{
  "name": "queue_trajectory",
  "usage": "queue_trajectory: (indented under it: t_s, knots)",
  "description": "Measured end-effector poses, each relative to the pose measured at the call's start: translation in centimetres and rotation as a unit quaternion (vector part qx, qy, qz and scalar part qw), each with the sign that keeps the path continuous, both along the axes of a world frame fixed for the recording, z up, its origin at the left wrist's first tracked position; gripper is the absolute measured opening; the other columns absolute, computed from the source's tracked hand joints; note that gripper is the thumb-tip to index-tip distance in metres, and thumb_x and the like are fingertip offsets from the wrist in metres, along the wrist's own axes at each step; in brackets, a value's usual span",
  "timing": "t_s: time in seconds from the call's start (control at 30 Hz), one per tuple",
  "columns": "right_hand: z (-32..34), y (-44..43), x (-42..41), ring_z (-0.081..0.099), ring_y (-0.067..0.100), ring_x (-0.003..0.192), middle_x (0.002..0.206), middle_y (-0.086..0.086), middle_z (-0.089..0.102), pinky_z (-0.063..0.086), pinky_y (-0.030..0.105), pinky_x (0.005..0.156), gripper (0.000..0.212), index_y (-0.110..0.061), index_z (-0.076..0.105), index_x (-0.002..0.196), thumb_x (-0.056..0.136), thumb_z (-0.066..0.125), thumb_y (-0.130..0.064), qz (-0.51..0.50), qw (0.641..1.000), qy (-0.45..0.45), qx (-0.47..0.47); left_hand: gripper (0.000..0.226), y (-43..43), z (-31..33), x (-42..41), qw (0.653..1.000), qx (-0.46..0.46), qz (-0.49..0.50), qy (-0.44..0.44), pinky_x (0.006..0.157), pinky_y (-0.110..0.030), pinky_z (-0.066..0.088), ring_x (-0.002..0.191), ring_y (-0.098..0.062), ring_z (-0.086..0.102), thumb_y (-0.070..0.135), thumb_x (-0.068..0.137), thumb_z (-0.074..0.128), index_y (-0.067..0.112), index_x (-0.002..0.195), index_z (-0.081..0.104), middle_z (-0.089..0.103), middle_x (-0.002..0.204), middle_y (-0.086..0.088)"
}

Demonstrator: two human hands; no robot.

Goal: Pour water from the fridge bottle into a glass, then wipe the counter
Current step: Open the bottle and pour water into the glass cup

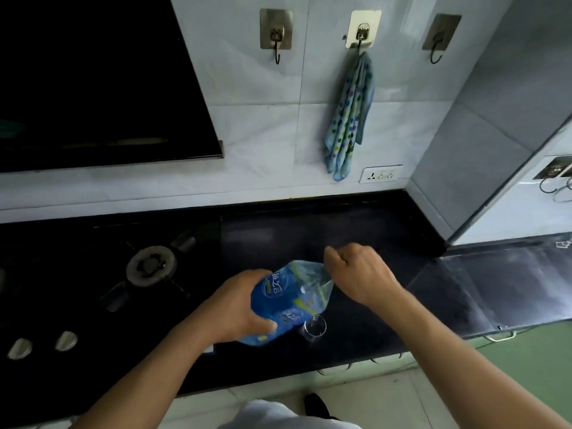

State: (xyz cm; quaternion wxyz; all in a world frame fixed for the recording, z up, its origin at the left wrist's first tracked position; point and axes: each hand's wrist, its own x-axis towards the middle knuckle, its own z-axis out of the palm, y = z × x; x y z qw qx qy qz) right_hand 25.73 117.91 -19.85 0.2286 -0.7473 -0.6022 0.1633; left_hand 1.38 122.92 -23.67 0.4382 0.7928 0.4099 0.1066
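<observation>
Large clear plastic bottle with blue label (286, 300) out of fridge, held above black stone counter (356, 230)

Left hand (240, 308) wrapped round bottle body; right hand (360, 274) closed at neck end, cap hidden, cannot tell if on or off

Small clear glass (315, 327) on counter just under bottle, looks empty: pour likely not begun

Blue dotted cloth (349, 119) hanging on wall hook; wiping left

head cam | looks forward and down from above | close over tabletop (356, 230) | wall tiles (263, 134) ahead
</observation>
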Motion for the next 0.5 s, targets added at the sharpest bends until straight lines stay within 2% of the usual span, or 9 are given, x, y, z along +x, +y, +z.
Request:
queue_trajectory:
  t_s: [0.03,0.07,0.1,0.17,0.2,0.27,0.33,0.4,0.5]
  knots:
    - [-0.4,0.3,0.1,0.047,0.029,0.059,0.052,-0.001,0.043,0.033,0.033,0.054,0.050,-0.013,0.040,0.056,0.091,0.036,-0.049,-0.029,0.996,-0.021,-0.082,0.069,-0.1,-0.1,0.3,0.997,0.068,0.029,0.016,0.092,-0.019,0.050,0.101,0.000,0.061,0.024,0.058,0.086,0.044,0.115,0.055,0.059,0.113,0.016]
    - [-0.6,0.2,0.1,0.047,0.028,0.059,0.053,-0.001,0.043,0.035,0.033,0.054,0.054,-0.014,0.040,0.055,0.093,0.038,-0.052,-0.023,0.997,-0.033,-0.070,0.066,-0.1,-0.2,0.3,0.996,0.084,0.039,0.002,0.091,-0.022,0.051,0.100,0.000,0.060,0.025,0.056,0.085,0.049,0.109,0.053,0.058,0.111,0.016]
    - [-0.5,-0.1,0.0,0.045,0.025,0.056,0.054,-0.002,0.042,0.034,0.033,0.053,0.054,-0.017,0.039,0.056,0.095,0.041,-0.054,0.011,0.999,-0.032,0.035,0.066,0.1,-0.3,0.0,0.998,0.057,0.029,-0.019,0.092,-0.026,0.053,0.100,-0.001,0.062,0.024,0.054,0.086,0.050,0.106,0.055,0.060,0.111,0.014]
    - [0.5,-1.3,-0.6,0.038,0.019,0.053,0.059,-0.002,0.040,0.030,0.030,0.051,0.048,-0.015,0.041,0.062,0.097,0.045,-0.048,0.140,0.960,-0.019,0.240,0.074,0.9,0.0,-1.1,0.993,-0.087,-0.026,-0.069,0.095,-0.033,0.056,0.107,-0.007,0.067,0.016,0.056,0.090,0.044,0.117,0.060,0.069,0.117,0.007]
    - [0.9,-1.4,-0.8,0.037,0.019,0.053,0.060,0.000,0.040,0.029,0.029,0.051,0.046,-0.011,0.041,0.063,0.097,0.046,-0.043,0.186,0.942,-0.009,0.279,0.076,1.2,0.3,-1.6,0.982,-0.157,-0.059,-0.084,0.095,-0.037,0.056,0.111,-0.015,0.069,0.010,0.059,0.090,0.036,0.123,0.060,0.071,0.120,0.002]
    - [1.0,-0.9,-1.1,0.039,0.020,0.051,0.057,0.000,0.041,0.030,0.032,0.050,0.044,-0.011,0.041,0.058,0.095,0.045,-0.036,0.141,0.958,-0.022,0.247,0.071,1.2,0.4,-1.8,0.976,-0.187,-0.082,-0.081,0.093,-0.038,0.058,0.109,-0.019,0.070,0.007,0.062,0.089,0.028,0.124,0.062,0.072,0.119,0.000]
    - [1.0,0.7,-1.1,0.046,0.023,0.052,0.053,0.000,0.046,0.033,0.032,0.052,0.048,-0.013,0.040,0.052,0.093,0.042,-0.038,-0.011,0.999,-0.008,0.032,0.062,0.8,0.2,-1.0,0.996,-0.084,-0.028,-0.024,0.090,-0.027,0.057,0.101,-0.005,0.069,0.017,0.060,0.086,0.036,0.114,0.062,0.070,0.111,0.009]
    - [0.0,1.4,-0.8,0.048,0.024,0.056,0.056,0.001,0.050,0.034,0.032,0.053,0.050,-0.014,0.040,0.050,0.092,0.042,-0.040,-0.076,0.991,0.017,-0.112,0.060,0.1,-0.1,-0.3,0.998,0.043,0.025,0.022,0.083,-0.012,0.049,0.096,0.000,0.062,0.025,0.058,0.084,0.039,0.110,0.059,0.060,0.108,0.015]
    - [-1.0,0.5,-0.5,0.040,0.018,0.048,0.050,-0.004,0.040,0.030,0.033,0.048,0.051,-0.020,0.033,0.054,0.096,0.042,-0.046,0.036,0.995,-0.006,0.090,0.065,0.2,-0.2,-0.5,0.997,0.066,0.041,-0.001,0.083,-0.013,0.047,0.097,-0.001,0.059,0.026,0.055,0.085,0.033,0.114,0.059,0.057,0.108,0.015]
